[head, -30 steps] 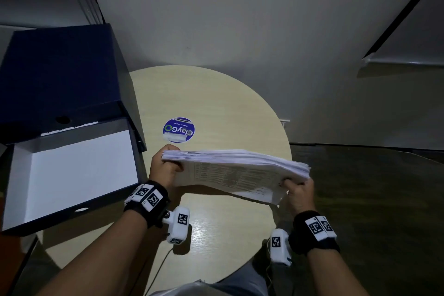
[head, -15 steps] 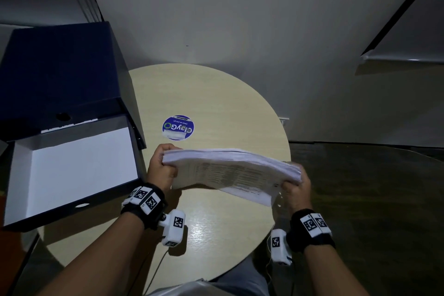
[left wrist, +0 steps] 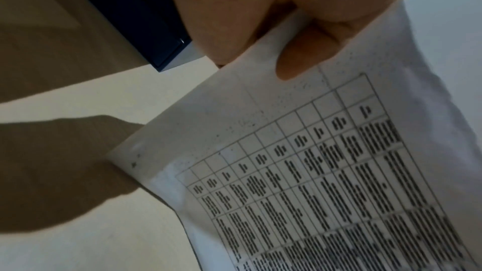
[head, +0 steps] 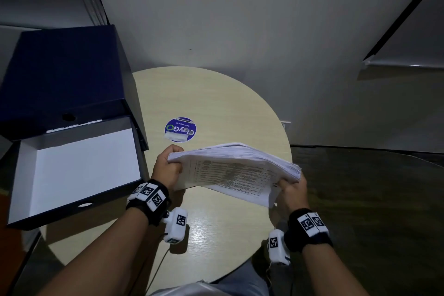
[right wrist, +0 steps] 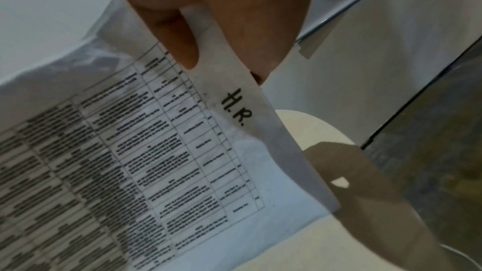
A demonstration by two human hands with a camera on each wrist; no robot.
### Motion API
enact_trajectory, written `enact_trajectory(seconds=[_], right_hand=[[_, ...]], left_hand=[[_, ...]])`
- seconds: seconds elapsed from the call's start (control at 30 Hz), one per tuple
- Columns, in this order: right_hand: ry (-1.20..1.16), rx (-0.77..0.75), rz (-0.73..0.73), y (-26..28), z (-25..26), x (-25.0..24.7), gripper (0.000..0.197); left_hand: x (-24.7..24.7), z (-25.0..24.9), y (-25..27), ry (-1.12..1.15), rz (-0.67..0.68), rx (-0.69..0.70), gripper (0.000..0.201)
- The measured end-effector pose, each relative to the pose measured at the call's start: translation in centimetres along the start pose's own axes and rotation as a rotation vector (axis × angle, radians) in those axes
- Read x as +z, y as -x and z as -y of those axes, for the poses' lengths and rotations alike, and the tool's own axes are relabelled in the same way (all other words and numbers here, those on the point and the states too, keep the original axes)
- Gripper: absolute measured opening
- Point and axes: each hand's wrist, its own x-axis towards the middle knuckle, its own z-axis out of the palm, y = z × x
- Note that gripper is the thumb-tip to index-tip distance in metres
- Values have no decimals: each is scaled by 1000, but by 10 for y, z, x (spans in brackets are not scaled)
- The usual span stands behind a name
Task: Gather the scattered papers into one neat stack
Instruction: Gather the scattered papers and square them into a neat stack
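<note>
A thick stack of printed papers (head: 236,166) hangs in the air over the round table (head: 216,228), tilted with its printed tables facing me. My left hand (head: 168,166) grips the stack's left end, thumb (left wrist: 302,57) on the near sheet (left wrist: 313,172). My right hand (head: 292,187) grips the right end, thumb (right wrist: 180,38) pressed on a sheet (right wrist: 156,162) marked "H.R.". The bottom edge of the papers sags toward the table. The fingers behind the stack are hidden.
An open dark blue box (head: 72,168) with a white inside stands at the table's left edge, its lid (head: 62,77) raised behind it. A round blue sticker (head: 180,129) lies on the table beyond the stack. Walls (head: 240,19) close in behind; dark floor (head: 372,199) at right.
Both hands have kept hold of the stack, which has tipped so its right end sits lower and its printed face shows more. The right hand drew slightly inward.
</note>
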Motion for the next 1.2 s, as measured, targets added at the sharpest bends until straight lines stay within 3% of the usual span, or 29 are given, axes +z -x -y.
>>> enact_trajectory(seconds=[0.13, 0.3, 0.47, 0.6, 0.83, 1.0, 1.07, 1.2], right_hand=[[-26, -21, -56, -5, 2, 0, 41], [-48, -112, -16, -7, -3, -4, 44], [-118, -210, -35, -10, 5, 4, 42], [-81, -170, -177, -17, 9, 14, 11], [-59, -126, -223, -18, 17, 16, 4], [-49, -139, -184, -19, 19, 16, 2], [-124, -135, -114, -15, 20, 13, 12], [-223, -154, 135, -8, 7, -5, 67]], left_hand=[[-3, 3, -5, 22, -56, 59, 20], [-11, 4, 1, 104, -4, 144, 38], [-13, 7, 5, 174, 44, 241, 35], [-7, 6, 2, 109, -62, 191, 16], [-5, 2, -5, 30, -145, 162, 14], [3, -11, 2, 274, -116, 137, 21], [0, -5, 3, 354, -36, 188, 23], [-19, 20, 0, 291, 131, 227, 70]])
